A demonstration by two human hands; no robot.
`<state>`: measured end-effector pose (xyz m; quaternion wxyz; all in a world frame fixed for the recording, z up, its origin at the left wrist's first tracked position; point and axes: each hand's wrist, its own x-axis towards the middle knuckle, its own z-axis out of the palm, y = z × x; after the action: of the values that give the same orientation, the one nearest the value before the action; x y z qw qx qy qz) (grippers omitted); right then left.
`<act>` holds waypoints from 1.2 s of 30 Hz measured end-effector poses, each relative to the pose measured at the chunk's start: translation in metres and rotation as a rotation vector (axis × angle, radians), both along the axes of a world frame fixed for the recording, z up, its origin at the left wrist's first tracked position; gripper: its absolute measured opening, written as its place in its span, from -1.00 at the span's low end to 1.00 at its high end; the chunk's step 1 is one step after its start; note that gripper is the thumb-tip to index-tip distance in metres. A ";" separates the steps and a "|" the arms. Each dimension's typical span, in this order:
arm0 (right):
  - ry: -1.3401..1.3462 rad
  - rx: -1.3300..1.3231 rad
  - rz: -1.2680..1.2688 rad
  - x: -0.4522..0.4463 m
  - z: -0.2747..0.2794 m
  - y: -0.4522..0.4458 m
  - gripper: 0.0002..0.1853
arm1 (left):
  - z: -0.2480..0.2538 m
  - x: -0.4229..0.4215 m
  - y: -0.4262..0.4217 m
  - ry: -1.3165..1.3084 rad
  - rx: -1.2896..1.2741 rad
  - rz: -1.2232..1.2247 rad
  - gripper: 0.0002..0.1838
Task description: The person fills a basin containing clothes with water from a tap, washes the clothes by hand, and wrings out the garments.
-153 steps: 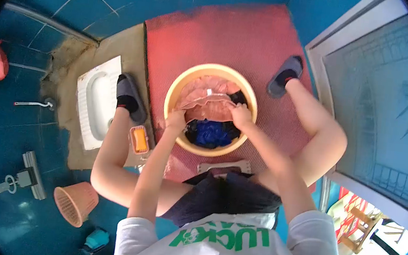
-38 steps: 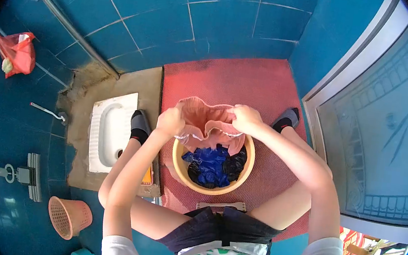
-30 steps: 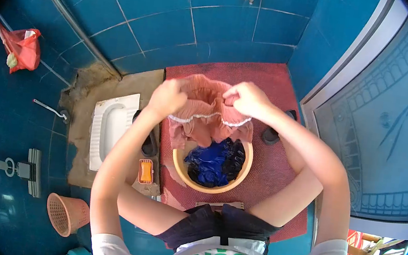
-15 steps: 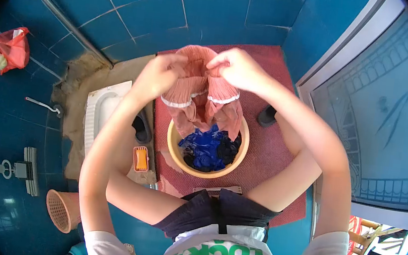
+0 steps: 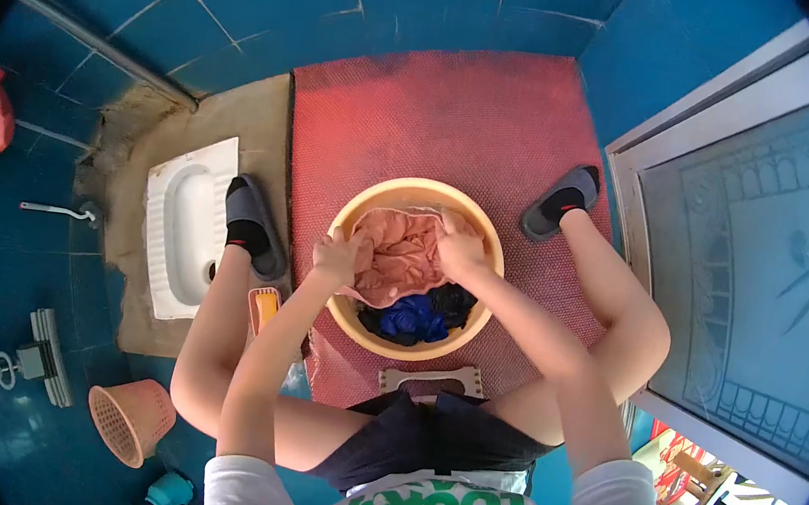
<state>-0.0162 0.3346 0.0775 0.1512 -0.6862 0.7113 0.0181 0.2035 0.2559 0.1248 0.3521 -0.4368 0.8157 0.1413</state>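
Note:
A pink garment (image 5: 395, 251) with a gathered edge lies spread inside a yellow basin (image 5: 407, 351). My left hand (image 5: 335, 258) is closed on the garment's left edge, near the basin's left rim. On the other side, my right hand (image 5: 461, 247) grips the upper right part of it, just inside the rim. Below the garment in the basin sit a wet blue cloth (image 5: 412, 318) and a black cloth (image 5: 454, 303). Parts of both are covered by the pink fabric.
The basin stands on a red mat (image 5: 392, 101) between my slippered feet. To the left are a white squat toilet (image 5: 161, 215), an orange soap bar (image 5: 266, 307) in a dish and a pink wastebasket (image 5: 128, 421). A glass-panelled door (image 5: 753, 262) is at the right.
Both hands have come down with the pink garment from above the basin's far rim into the basin. The view has shifted, showing more of the mat and both slippers.

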 end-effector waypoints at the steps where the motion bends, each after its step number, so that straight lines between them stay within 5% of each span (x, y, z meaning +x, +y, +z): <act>1: -0.031 0.067 -0.025 0.005 -0.006 -0.003 -0.52 | -0.015 -0.001 -0.001 0.062 -0.089 0.027 -0.07; 8: 0.235 0.028 0.157 0.029 -0.093 -0.013 -0.68 | -0.093 -0.026 -0.004 0.095 -0.142 0.144 -0.36; 12: 0.259 0.084 0.169 0.035 -0.118 -0.036 -0.79 | -0.170 -0.032 0.009 0.057 -0.415 0.028 -0.64; 13: 0.204 0.188 0.275 0.032 -0.118 -0.047 -0.79 | -0.188 -0.035 0.008 0.603 -0.479 0.452 -0.74; 14: 0.148 0.288 0.383 0.030 -0.116 -0.054 -0.78 | -0.203 -0.038 0.013 0.591 -0.459 0.463 -0.74; 16: 0.127 0.175 0.344 0.033 -0.115 -0.057 -0.81 | -0.208 -0.051 0.018 -0.056 -0.585 0.063 -0.72; 21: 0.099 -0.073 0.162 0.044 -0.189 -0.043 -0.79 | -0.213 -0.054 0.014 -0.021 -0.484 0.083 -0.68; 22: 0.101 -0.075 0.163 0.045 -0.184 -0.046 -0.79 | -0.213 -0.054 0.012 -0.010 -0.471 0.091 -0.67; 24: 0.217 0.332 0.365 0.049 -0.163 -0.056 -0.80 | -0.209 -0.053 0.008 0.011 -0.454 0.105 -0.65; 27: 0.262 0.412 0.205 0.053 -0.128 -0.067 -0.78 | -0.196 -0.049 0.006 0.046 -0.442 0.120 -0.61; 31: 0.438 0.064 0.207 0.041 -0.117 -0.042 -0.75 | -0.140 -0.041 0.010 0.117 -0.305 0.192 -0.51; 36: 0.068 0.025 0.154 0.012 -0.049 -0.008 -0.65 | -0.078 -0.014 0.011 0.137 0.030 0.257 -0.27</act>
<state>-0.0038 0.3261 0.0283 0.1336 -0.7359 0.6609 0.0621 0.1898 0.2668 0.0470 0.2813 -0.5217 0.7727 0.2271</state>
